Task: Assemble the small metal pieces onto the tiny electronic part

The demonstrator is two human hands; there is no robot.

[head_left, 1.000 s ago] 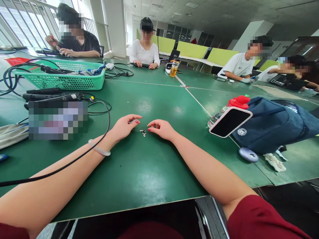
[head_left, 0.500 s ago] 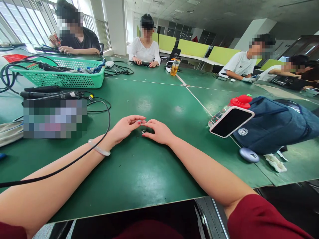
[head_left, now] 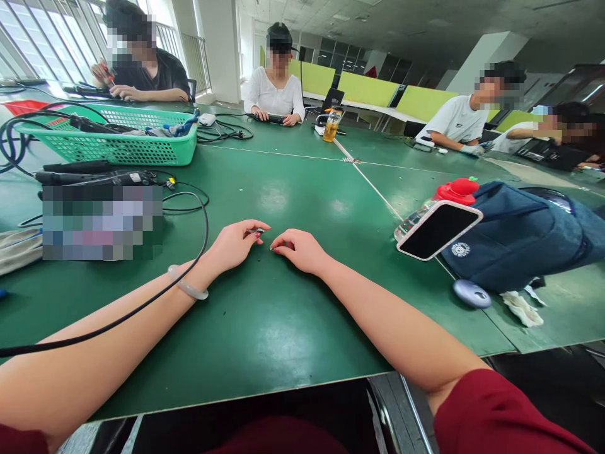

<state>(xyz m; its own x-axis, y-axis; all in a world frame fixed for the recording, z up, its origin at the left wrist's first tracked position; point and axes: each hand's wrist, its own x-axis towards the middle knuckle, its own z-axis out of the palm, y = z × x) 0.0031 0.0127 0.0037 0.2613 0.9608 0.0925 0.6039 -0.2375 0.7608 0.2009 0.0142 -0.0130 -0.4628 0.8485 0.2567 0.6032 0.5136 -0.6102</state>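
Over the green table [head_left: 283,296], my left hand [head_left: 236,243] is closed in a pinch on a small dark and silvery piece [head_left: 258,232], too small to name. A short gap to its right, my right hand [head_left: 300,249] has its thumb and forefinger pressed together near the tabletop. A tiny light speck shows at those fingertips, but I cannot make out what it is. A pale bangle [head_left: 189,284] circles my left wrist, and a black cable [head_left: 142,309] passes in front of that forearm.
At left stand a green basket [head_left: 137,151] of cables and black devices [head_left: 94,176]. On the right are a phone [head_left: 439,230], a red-capped bottle [head_left: 456,190], a dark blue bag [head_left: 515,239] and a lilac oval case [head_left: 471,294]. Several people sit around the table.
My hands have moved slightly apart. My right fingers have closed where small shiny bits lay on the table, and those bits no longer show there. The left hand still holds its small piece.
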